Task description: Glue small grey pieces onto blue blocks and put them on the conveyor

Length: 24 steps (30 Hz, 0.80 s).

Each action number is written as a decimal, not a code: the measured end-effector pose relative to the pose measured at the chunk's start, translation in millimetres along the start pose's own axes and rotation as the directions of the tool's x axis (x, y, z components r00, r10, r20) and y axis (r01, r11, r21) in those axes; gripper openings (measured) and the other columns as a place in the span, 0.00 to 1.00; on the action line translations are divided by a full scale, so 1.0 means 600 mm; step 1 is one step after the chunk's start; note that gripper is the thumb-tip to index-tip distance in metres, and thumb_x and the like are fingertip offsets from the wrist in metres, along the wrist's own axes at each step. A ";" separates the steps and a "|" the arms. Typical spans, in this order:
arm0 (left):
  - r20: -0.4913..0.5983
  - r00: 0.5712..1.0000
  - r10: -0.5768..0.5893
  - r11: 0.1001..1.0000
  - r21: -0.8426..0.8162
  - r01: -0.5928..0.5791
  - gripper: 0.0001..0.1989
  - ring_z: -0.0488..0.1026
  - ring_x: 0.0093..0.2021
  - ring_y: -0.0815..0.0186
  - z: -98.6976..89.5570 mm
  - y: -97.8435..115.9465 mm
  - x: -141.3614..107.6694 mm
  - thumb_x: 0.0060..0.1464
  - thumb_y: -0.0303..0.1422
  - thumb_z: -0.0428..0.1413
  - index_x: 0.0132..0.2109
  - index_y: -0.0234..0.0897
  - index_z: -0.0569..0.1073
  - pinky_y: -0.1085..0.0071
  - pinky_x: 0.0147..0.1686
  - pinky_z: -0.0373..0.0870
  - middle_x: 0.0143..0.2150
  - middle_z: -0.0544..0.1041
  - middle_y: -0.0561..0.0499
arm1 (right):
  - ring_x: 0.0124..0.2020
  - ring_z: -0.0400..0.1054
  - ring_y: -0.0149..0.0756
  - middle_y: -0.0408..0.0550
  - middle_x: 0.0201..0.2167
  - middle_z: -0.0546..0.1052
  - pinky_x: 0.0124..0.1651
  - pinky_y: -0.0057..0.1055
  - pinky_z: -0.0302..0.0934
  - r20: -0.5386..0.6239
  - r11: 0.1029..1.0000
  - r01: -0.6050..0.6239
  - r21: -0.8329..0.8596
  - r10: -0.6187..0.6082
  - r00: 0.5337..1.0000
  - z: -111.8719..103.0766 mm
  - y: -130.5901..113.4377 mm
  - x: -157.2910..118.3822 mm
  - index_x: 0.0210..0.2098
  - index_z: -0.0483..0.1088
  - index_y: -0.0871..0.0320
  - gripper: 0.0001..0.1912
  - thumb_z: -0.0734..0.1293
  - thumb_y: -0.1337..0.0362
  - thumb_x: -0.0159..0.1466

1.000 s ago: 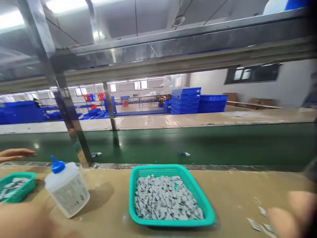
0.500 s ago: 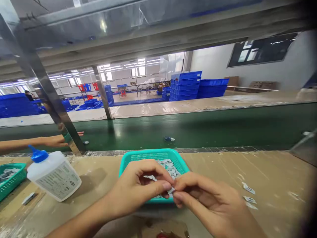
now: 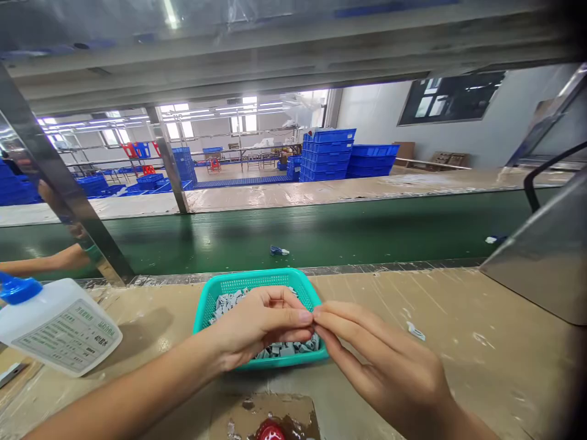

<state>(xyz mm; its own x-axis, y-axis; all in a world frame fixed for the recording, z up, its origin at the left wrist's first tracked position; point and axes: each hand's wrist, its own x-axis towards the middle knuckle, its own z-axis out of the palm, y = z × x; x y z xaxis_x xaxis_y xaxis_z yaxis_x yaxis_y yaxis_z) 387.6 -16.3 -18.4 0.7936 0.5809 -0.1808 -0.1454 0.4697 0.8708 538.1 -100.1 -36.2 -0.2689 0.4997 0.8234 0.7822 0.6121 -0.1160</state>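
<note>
My left hand (image 3: 270,321) and my right hand (image 3: 383,360) meet above a teal plastic basket (image 3: 261,366). Thumb and fingers are pinched together on both, tip to tip. Whatever lies between the fingertips is too small and covered to make out. Many small grey plastic pieces (image 3: 229,300) fill the basket, partly hidden behind my left hand. One similar light grey piece (image 3: 416,330) lies on the table to the right, beyond my right hand.
A white bottle (image 3: 68,327) with a blue nozzle cap stands left. A red round object (image 3: 270,431) sits at the front edge. The green conveyor belt (image 3: 348,235) carries a small dark-and-white part (image 3: 279,250). A metal post (image 3: 64,177) rises left, near another person's arm (image 3: 46,264).
The view has swung right, so the basket and bottle appear farther left. My fingertips stay together, and my right hand's fingers are straighter. Two of the loose pieces at right no longer show.
</note>
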 end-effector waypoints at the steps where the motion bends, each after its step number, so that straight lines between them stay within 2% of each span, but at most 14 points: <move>1: 0.013 1.000 -0.025 0.999 -0.021 0.025 0.09 0.71 0.26 0.76 0.001 0.002 0.003 0.40 0.26 0.61 0.25 0.30 0.67 0.83 0.29 0.68 0.23 0.70 0.54 | 0.38 0.67 0.30 0.46 0.37 0.71 0.46 0.23 0.61 -0.001 1.000 0.002 -0.005 -0.002 1.000 -0.002 0.002 0.001 0.40 0.66 0.60 0.12 0.61 0.78 0.59; 4: 0.060 0.997 -0.038 0.999 -0.029 0.040 0.08 0.71 0.26 0.76 0.004 0.001 0.006 0.40 0.26 0.61 0.25 0.29 0.68 0.84 0.29 0.67 0.23 0.70 0.53 | 0.38 0.66 0.29 0.45 0.36 0.70 0.44 0.23 0.62 0.040 1.000 -0.019 0.025 0.018 0.999 -0.009 0.005 0.007 0.39 0.66 0.58 0.12 0.61 0.77 0.59; 7: 0.097 0.994 -0.058 0.998 0.032 0.055 0.08 0.71 0.26 0.76 0.003 -0.002 0.002 0.41 0.28 0.61 0.26 0.30 0.67 0.83 0.30 0.67 0.23 0.70 0.54 | 0.36 0.66 0.29 0.45 0.35 0.70 0.40 0.24 0.63 0.084 0.995 -0.034 0.090 0.027 0.996 -0.015 0.004 0.010 0.39 0.66 0.57 0.12 0.61 0.78 0.59; 9: 0.174 0.984 -0.043 0.973 0.230 0.002 0.08 0.71 0.28 0.74 -0.006 0.010 0.009 0.45 0.31 0.58 0.31 0.32 0.68 0.78 0.33 0.69 0.26 0.71 0.53 | 0.35 0.66 0.29 0.44 0.34 0.70 0.38 0.23 0.63 0.092 0.994 -0.047 0.100 0.038 0.995 -0.018 0.005 0.010 0.38 0.66 0.56 0.12 0.60 0.77 0.59; 10: 0.220 0.975 0.011 0.911 0.401 -0.101 0.09 0.72 0.32 0.72 -0.016 0.022 0.020 0.46 0.32 0.57 0.37 0.34 0.68 0.75 0.36 0.69 0.30 0.72 0.52 | 0.35 0.67 0.28 0.44 0.34 0.71 0.38 0.22 0.63 0.095 0.994 -0.059 0.087 0.051 0.994 -0.019 0.006 0.008 0.38 0.66 0.56 0.12 0.60 0.77 0.59; 11: 0.250 0.964 0.088 0.764 0.604 -0.226 0.14 0.71 0.37 0.70 -0.029 0.037 0.035 0.48 0.32 0.55 0.43 0.36 0.66 0.72 0.40 0.68 0.35 0.73 0.50 | 0.35 0.67 0.28 0.44 0.34 0.71 0.37 0.22 0.63 0.091 0.995 -0.077 0.063 0.071 0.993 -0.020 0.008 0.004 0.37 0.66 0.56 0.11 0.60 0.76 0.59; 12: 0.289 0.939 0.186 0.528 0.777 -0.344 0.20 0.69 0.44 0.68 -0.045 0.054 0.057 0.49 0.31 0.54 0.51 0.38 0.61 0.70 0.45 0.65 0.43 0.71 0.48 | 0.34 0.67 0.28 0.44 0.33 0.71 0.38 0.21 0.63 0.081 0.994 -0.103 0.033 0.100 0.992 -0.021 0.010 -0.003 0.37 0.66 0.56 0.09 0.59 0.74 0.60; 13: 0.293 0.900 0.322 0.204 0.907 -0.369 0.27 0.64 0.50 0.67 -0.065 0.070 0.083 0.49 0.29 0.54 0.56 0.38 0.56 0.70 0.51 0.59 0.50 0.67 0.46 | 0.34 0.68 0.29 0.44 0.33 0.71 0.38 0.21 0.63 0.070 0.990 -0.141 0.007 0.140 0.988 -0.023 0.012 -0.012 0.36 0.65 0.55 0.08 0.59 0.73 0.60; 14: 0.228 0.879 0.418 -0.071 0.973 -0.219 0.27 0.59 0.55 0.68 -0.087 0.083 0.112 0.52 0.27 0.51 0.58 0.37 0.53 0.70 0.55 0.53 0.55 0.63 0.46 | 0.34 0.68 0.29 0.43 0.32 0.72 0.37 0.21 0.63 0.067 0.982 -0.188 -0.010 0.188 0.980 -0.025 0.013 -0.025 0.36 0.65 0.55 0.07 0.60 0.72 0.60; 15: 0.186 0.891 0.415 -0.122 0.981 -0.148 0.27 0.55 0.58 0.66 -0.109 0.093 0.142 0.51 0.24 0.51 0.58 0.34 0.53 0.68 0.57 0.49 0.57 0.59 0.43 | 0.33 0.68 0.30 0.43 0.31 0.72 0.36 0.21 0.64 0.073 0.970 -0.242 -0.017 0.242 0.967 -0.027 0.014 -0.040 0.35 0.65 0.55 0.06 0.60 0.70 0.60; 16: 0.159 0.911 0.382 -0.138 0.984 -0.114 0.26 0.54 0.58 0.63 -0.130 0.098 0.170 0.49 0.23 0.52 0.56 0.31 0.57 0.67 0.57 0.49 0.58 0.59 0.41 | 0.32 0.68 0.30 0.43 0.30 0.72 0.34 0.21 0.64 0.099 0.956 -0.294 -0.012 0.294 0.951 -0.029 0.012 -0.056 0.35 0.65 0.54 0.05 0.60 0.69 0.60; 19: 0.043 0.960 0.277 -0.143 0.990 -0.003 0.13 0.65 0.50 0.61 -0.183 0.090 0.225 0.49 0.26 0.55 0.44 0.30 0.68 0.61 0.50 0.60 0.48 0.69 0.44 | 0.30 0.69 0.30 0.43 0.29 0.72 0.31 0.20 0.64 0.264 0.902 -0.431 0.029 0.409 0.873 -0.033 -0.004 -0.104 0.32 0.66 0.55 0.04 0.60 0.68 0.61; 22: -0.067 0.960 0.272 -0.099 0.990 0.097 0.08 0.69 0.41 0.65 -0.217 0.081 0.217 0.53 0.32 0.52 0.37 0.30 0.70 0.61 0.43 0.65 0.38 0.72 0.48 | 0.30 0.69 0.30 0.45 0.29 0.72 0.32 0.21 0.64 0.448 0.850 -0.521 0.076 0.438 0.780 -0.029 -0.031 -0.130 0.29 0.67 0.57 0.07 0.59 0.69 0.61; 24: -0.118 0.930 0.348 -0.034 0.990 0.138 0.07 0.69 0.40 0.65 -0.231 0.087 0.188 0.51 0.31 0.53 0.34 0.30 0.70 0.63 0.42 0.65 0.35 0.72 0.49 | 0.30 0.68 0.31 0.46 0.29 0.72 0.33 0.23 0.64 0.515 0.837 -0.535 0.116 0.410 0.753 -0.023 -0.045 -0.134 0.29 0.67 0.58 0.08 0.58 0.70 0.61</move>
<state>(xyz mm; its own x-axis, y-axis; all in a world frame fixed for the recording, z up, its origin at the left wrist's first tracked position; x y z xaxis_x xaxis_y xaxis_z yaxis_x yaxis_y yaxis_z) 387.6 165.8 -56.9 0.6179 0.7821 0.0808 0.6993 -0.5937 0.3982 546.3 -165.7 -91.7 -0.1713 0.9428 0.2862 0.7334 0.3159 -0.6020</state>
